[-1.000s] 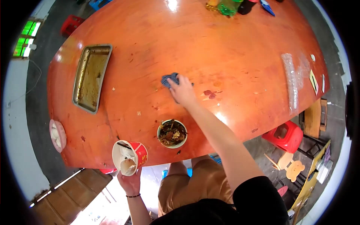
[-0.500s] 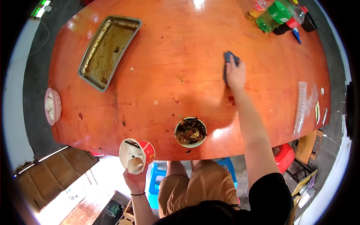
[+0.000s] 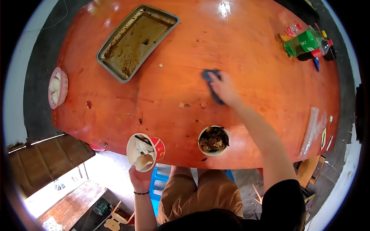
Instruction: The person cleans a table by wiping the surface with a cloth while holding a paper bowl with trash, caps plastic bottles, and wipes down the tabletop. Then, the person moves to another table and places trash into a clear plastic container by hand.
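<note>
Right hand (image 3: 224, 90) gripping dark cloth (image 3: 208, 74), fingers over it, cloth flat against middle of table (image 3: 250, 50). Left hand (image 3: 139, 179) closed round lower side of red-and-white tub (image 3: 160, 148), at near edge, left of centre; crumpled white tissue inside. Bowl of dark scraps (image 3: 213, 141) standing by near edge, between tub and right forearm. Greasy metal tray (image 3: 140, 36) toward far left corner. Pink basket (image 3: 66, 82) with white round things at left edge. Bottles (image 3: 302, 44) near far right corner; clear plastic wrap (image 3: 309, 133) toward near right corner.
</note>
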Available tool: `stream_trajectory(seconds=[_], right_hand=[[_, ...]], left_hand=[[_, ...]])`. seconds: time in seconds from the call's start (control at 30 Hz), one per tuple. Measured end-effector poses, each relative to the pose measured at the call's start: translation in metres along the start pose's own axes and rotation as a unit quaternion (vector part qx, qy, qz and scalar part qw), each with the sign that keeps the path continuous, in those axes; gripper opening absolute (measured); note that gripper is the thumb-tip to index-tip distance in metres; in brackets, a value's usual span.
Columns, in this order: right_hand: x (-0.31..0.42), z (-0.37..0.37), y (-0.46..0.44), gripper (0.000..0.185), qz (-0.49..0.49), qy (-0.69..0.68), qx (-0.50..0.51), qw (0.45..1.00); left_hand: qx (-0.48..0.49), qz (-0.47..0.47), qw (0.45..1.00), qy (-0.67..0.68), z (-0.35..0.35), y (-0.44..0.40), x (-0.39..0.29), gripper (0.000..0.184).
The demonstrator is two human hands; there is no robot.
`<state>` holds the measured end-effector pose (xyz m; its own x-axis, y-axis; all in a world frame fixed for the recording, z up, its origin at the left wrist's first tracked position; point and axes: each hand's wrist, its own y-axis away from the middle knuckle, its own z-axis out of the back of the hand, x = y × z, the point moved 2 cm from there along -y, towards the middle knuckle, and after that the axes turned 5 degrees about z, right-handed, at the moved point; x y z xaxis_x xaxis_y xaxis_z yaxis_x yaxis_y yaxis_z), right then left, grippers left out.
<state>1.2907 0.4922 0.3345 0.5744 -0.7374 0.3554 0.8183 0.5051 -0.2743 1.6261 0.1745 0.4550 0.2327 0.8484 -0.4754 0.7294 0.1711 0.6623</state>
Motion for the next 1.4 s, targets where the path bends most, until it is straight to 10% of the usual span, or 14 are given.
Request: stream_trajectory(seconds=[0.23, 0.4, 0.63, 0.97, 1.07, 1.1, 1.27, 1.4], right_hand=[[-0.120, 0.040, 0.020, 0.037, -0.223, 0.172, -0.059, 0.958], [-0.127, -0.015, -0.082, 0.035, -0.198, 0.186, -0.114, 0.956], [0.025, -0.083, -0.184, 0.036, -0.039, 0.083, -0.085, 0.992], [0.243, -0.101, -0.063, 0.040, 0.110, -0.093, 0.043, 0.989], [0.228, -0.067, -0.068, 0.034, -0.064, -0.170, 0.108, 0.977], [0.204, -0.069, -0.080, 0.030, -0.284, -0.248, 0.144, 0.915], [0.058, -0.011, -0.101, 0.026, -0.146, 0.019, -0.015, 0.989], [-0.025, 0.011, -0.056, 0.037, -0.147, 0.117, 0.042, 0.981]], left_hand=[[0.018, 0.030, 0.999, 0.015, 0.022, -0.036, -0.033, 0.066], [0.008, 0.040, 0.999, 0.008, 0.037, -0.055, -0.068, 0.069], [-0.006, 0.047, 0.999, -0.005, 0.058, -0.077, -0.110, 0.066], [0.064, 0.053, 0.996, 0.026, 0.032, -0.105, -0.134, 0.058], [0.066, 0.071, 0.995, 0.030, 0.035, -0.107, -0.138, 0.056], [0.069, 0.075, 0.994, 0.037, 0.040, -0.109, -0.139, 0.055], [0.047, 0.090, 0.995, -0.005, 0.048, -0.109, -0.145, 0.071], [0.040, 0.090, 0.995, -0.027, 0.046, -0.107, -0.149, 0.073]])
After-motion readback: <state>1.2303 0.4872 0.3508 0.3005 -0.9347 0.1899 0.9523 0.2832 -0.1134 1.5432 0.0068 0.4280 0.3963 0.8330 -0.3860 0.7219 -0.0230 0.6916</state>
